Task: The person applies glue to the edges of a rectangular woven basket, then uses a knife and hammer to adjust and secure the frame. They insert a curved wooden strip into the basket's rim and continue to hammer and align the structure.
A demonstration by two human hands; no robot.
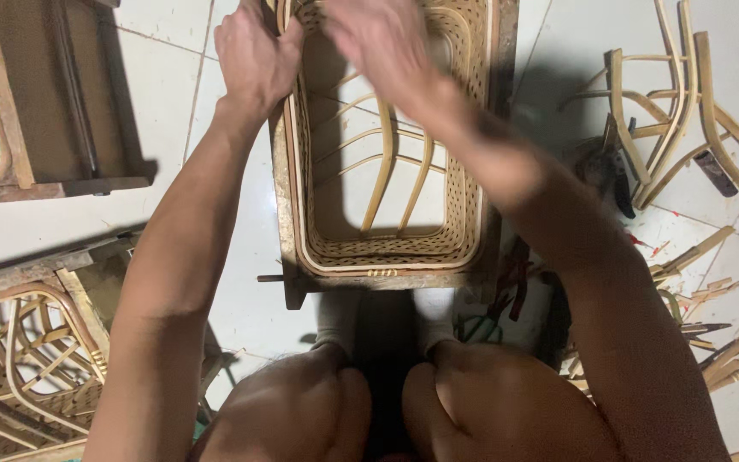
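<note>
A: Looking down from the head camera, what do the hands have?

B: The left hand [254, 56] is clamped over the upper left rim of a woven bamboo basket [387, 248], fingers curled over the edge and the thumb side pressed against the outer wall. The right hand [378, 43] hovers over the far end of the basket, fingers spread and blurred, so I cannot tell whether it grips anything; it seems to be just above the rim rather than closed on it.

A: And where does the basket sit?

B: Inside a rusty rectangular metal frame [280, 184], on the white tiled floor [173, 103], directly in front of the person's knees [369, 402]. It is open at the top, with an open-weave wall, a pale rim band, and curved bamboo ribs [380, 175] crossing the bottom.

A: What lies around it?

B: To the right, a loose heap of bent bamboo strips [686, 103] lies on the tiles, with dark pliers [613, 175] near its left side and offcuts [694, 282] scattered below. At lower left another woven panel with curved ribs [19, 359] rests in a frame, and at upper left a wooden frame [44, 94] stands well apart from the basket. The person's socked feet [335, 321] touch the near end of the metal frame
</note>
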